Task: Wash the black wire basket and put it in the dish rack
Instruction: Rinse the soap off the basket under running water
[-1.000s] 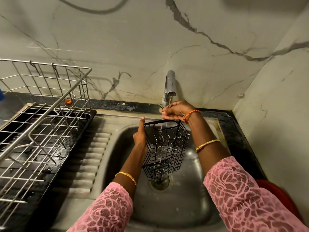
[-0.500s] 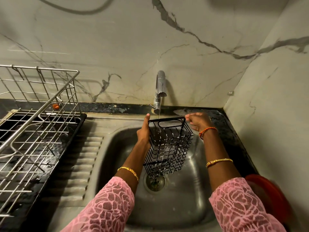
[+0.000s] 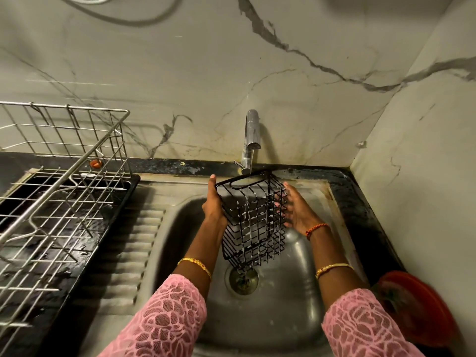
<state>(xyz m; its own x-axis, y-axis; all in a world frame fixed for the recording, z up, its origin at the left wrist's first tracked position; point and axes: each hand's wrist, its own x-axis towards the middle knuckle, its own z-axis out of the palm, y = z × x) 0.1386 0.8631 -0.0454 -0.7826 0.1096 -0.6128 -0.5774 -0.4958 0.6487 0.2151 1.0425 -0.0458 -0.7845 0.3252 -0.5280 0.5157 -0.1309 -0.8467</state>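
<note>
A tall black wire basket (image 3: 253, 220) hangs tilted over the steel sink basin (image 3: 296, 300), its open top toward the back edge of the sink, directly under the chrome tap (image 3: 251, 140); a thin stream of water runs down through its mesh toward the round drain (image 3: 242, 279). The left hand (image 3: 215, 204) grips the basket's left side near the rim, thumb up along the corner. The right hand (image 3: 295, 210) is spread, fingers straight, laid against the basket's right side. At the left end of the counter a silver wire dish rack (image 3: 59, 191) stands on a black drip tray (image 3: 108, 220), beside the sink's ribbed draining board (image 3: 134, 253). A round red lid (image 3: 417, 307) lies at the sink's front right corner.
</note>
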